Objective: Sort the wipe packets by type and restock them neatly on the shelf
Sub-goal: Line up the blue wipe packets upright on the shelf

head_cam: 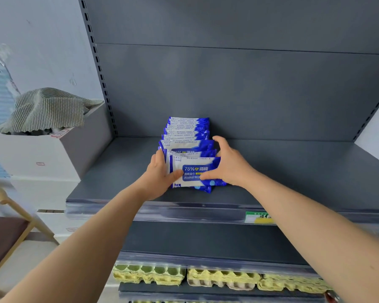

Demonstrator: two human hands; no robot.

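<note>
Fingers (159, 154) of the left hand (160, 173) curl behind the left end of the front packet (189, 164) while its thumb presses the printed face. The right hand (231, 169) grasps the opposite end, with its thumb on the label and its arched fingers (221, 141) hooked over the top right corner. Both hands hold the packet upright near the middle of a dark grey metal shelf (293, 171), backed by a grey panel (228, 84) and slotted uprights.

To the left stands a white box (31, 156), open at the top, with a grey-and-white striped cloth (48, 108) draped over its contents, which cannot be made out. A wooden chair (8, 228) with a dark seat sits lower left. On the shelf below, yellow-green egg cartons (149, 273) lie stacked side by side.

Behind the held packet, a row of wipe packets (187, 129) in matching blue and white runs back to the rear panel, each one upright and overlapping the next. The held packet's blue label reads "75% 酒精" and "酒精湿巾"; the English line shows "Alcohol Wip" before the right thumb covers the rest. A green-and-yellow price tag (258, 217) sits in the clear rail on the shelf's front edge, its writing too blurred to read.
</note>
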